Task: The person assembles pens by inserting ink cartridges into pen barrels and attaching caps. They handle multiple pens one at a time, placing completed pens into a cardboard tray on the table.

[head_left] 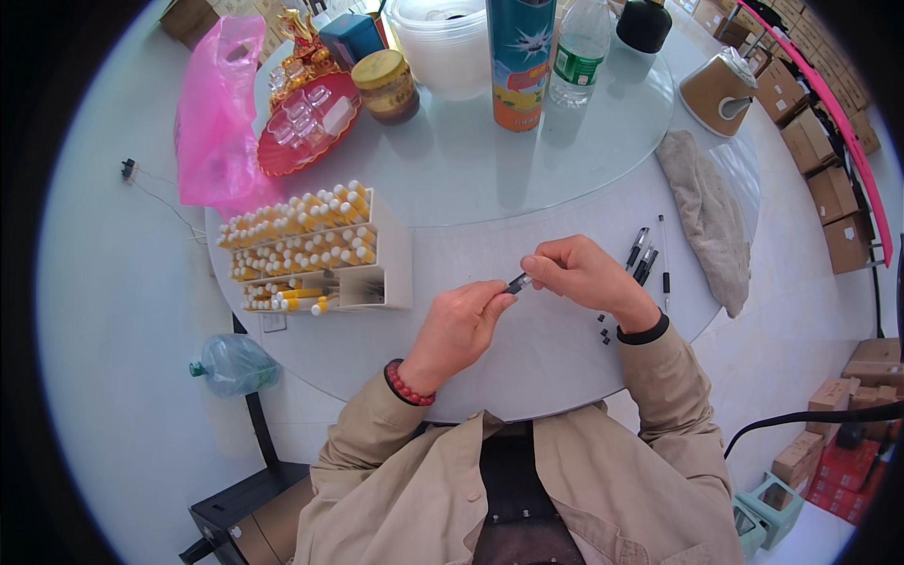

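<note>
Between my two hands, over the middle of the table, is a black and clear gel pen [520, 282]. My left hand [468, 315] is closed around its lower end, most of which is hidden in the fingers. At the other end, my right hand [576, 271] pinches the clear tip part between thumb and forefinger. To the right of my right hand lie several black pens [647, 266] and one slim pen with a clear barrel [663, 254]. Small black pieces [604, 330], too small to name, sit beside my right wrist.
A white rack [394, 254] of yellow sticks with white ends stands at left. Behind are a red tray [273, 165], a jar [384, 89], a spray can [520, 75], a plastic bottle [576, 61] and a pink bag [221, 122]. A grey cloth [706, 221] lies at the right edge.
</note>
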